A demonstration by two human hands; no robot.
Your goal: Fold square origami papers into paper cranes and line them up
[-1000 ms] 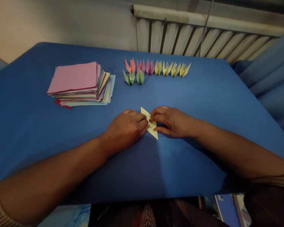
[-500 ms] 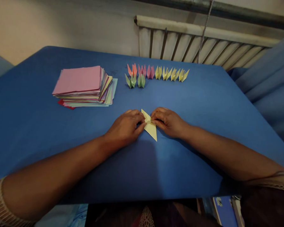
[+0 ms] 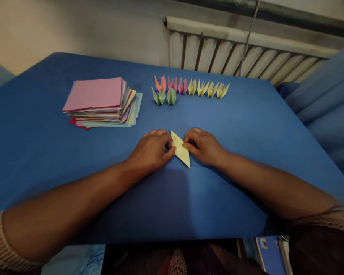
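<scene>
A pale yellow folded paper (image 3: 181,152), shaped like a slim diamond, is between my hands over the blue table. My left hand (image 3: 154,149) pinches its left edge between thumb and fingers. On the opposite edge, the thumb and fingertips of my right hand (image 3: 202,144) are closed on the paper. Its long lower point faces me and its upper tip points away, slightly left. Fold lines show near the top. Beyond it stand several folded paper cranes: yellow (image 3: 202,88), pink (image 3: 182,87), orange (image 3: 161,82) and green (image 3: 171,97).
A thick stack of coloured paper sheets (image 3: 94,95), pink on top, lies at the left on the blue tablecloth (image 3: 232,126). Behind the table are a radiator (image 3: 212,53) and a wall. A blue curtain (image 3: 329,91) hangs at the right. Books (image 3: 271,254) sit below the front edge.
Both hands have drawn slightly apart along the paper's edges, so more of its middle shows and it lies flatter. The cranes and stack stay where they were; the view has shifted slightly.
</scene>
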